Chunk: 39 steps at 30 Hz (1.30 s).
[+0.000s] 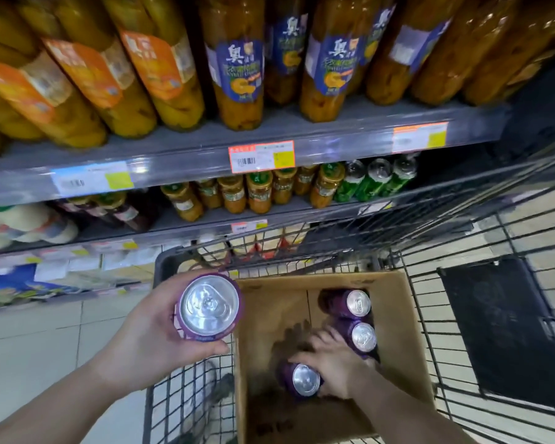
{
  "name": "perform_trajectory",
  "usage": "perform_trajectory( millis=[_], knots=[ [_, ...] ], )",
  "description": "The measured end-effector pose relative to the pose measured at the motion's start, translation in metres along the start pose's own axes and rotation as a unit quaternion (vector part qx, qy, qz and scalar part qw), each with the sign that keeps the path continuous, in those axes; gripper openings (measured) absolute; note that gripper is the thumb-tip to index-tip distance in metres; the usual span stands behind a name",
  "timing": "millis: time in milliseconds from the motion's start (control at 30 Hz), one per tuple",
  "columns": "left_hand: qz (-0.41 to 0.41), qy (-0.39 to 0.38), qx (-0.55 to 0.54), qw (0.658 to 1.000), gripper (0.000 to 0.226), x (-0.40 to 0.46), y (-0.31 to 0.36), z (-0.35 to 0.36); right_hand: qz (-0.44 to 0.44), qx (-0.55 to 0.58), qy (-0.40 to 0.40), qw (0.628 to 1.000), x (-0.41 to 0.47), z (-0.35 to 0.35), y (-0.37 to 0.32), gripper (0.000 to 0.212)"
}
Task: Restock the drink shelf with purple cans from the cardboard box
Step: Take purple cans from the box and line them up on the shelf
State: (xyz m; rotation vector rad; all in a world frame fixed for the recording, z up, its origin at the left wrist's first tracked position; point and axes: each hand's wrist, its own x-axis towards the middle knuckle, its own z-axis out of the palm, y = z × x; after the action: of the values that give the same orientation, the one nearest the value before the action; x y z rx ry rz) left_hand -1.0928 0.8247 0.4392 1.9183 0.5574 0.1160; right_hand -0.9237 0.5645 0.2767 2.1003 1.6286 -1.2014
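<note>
My left hand (148,338) grips an upright purple can (208,306) with a silver top, held above the cart's left rim. Down inside the open cardboard box (398,315) my right hand (330,363) curls around another purple can (302,379). Two more purple cans (346,304) (359,338) stand at the box's far right side, just beyond my right fingers. The drink shelf (302,209) ahead holds jars and green cans, with dark purple-labelled drinks (119,213) at its left.
The box sits in a black wire shopping cart (430,331) pushed against the shelving. A black flap (500,331) lies in the cart's right part. Tall orange fruit bottles (237,75) fill the upper shelf (205,145). Pale floor tiles (29,347) show at the left.
</note>
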Motion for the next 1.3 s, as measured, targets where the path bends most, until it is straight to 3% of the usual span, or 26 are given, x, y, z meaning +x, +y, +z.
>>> perform_trajectory(
  millis=[133, 300, 500, 767, 1033, 1300],
  knots=[
    [0.013, 0.015, 0.006, 1.0, 0.078, 0.002, 0.008, 0.004, -0.019, 0.023, 0.043, 0.999, 0.004, 0.012, 0.003, 0.08],
    [0.018, 0.036, -0.025, 0.999, 0.081, -0.002, 0.026, 0.003, 0.036, 0.14, 0.137, 0.98, -0.008, -0.005, -0.006, 0.086],
    [0.001, 0.042, -0.076, 0.996, 0.081, -0.017, 0.052, -0.011, 0.04, 0.277, 0.271, 0.921, -0.059, -0.083, -0.034, 0.083],
    [0.049, 0.12, -0.023, 0.991, 0.087, -0.045, 0.118, -0.054, -0.018, 0.354, 0.333, 0.874, -0.157, -0.203, -0.096, 0.064],
    [0.071, 0.221, -0.065, 0.971, 0.079, -0.112, 0.147, -0.152, -0.143, 0.367, 0.399, 0.828, -0.176, -0.297, -0.22, 0.063],
    [0.073, 0.363, -0.104, 0.923, 0.063, -0.237, 0.105, -0.31, -0.288, 0.365, 0.387, 0.797, -0.11, -0.36, -0.43, 0.065]
  ],
)
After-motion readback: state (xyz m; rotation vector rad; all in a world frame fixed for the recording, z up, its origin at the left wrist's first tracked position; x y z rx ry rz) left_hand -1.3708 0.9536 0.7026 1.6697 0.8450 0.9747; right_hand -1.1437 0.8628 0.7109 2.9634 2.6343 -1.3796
